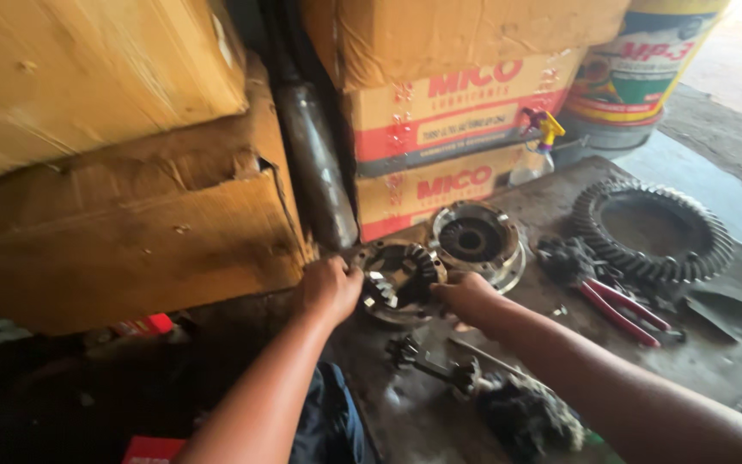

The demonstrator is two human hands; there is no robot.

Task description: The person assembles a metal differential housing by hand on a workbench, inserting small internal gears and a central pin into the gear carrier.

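A round metal differential case half (pixel 398 279) with small bevel gears inside lies on the greasy floor. My left hand (pixel 328 288) grips its left rim. At its right rim my right hand (pixel 467 296) holds on as well. Just behind it sits the other case half (pixel 477 241), a round housing with a dark bore. A gear cross shaft (pixel 435 365) lies in front of my hands.
A large ring gear (pixel 653 228) lies at the right, with red-handled pliers (pixel 620 305) beside it. Stacked cardboard boxes (pixel 122 215) and a metal tube (pixel 315 163) stand behind. A spray bottle (pixel 536 150) and a bucket (pixel 637 69) are at the back right. An oily rag (pixel 530 417) lies near.
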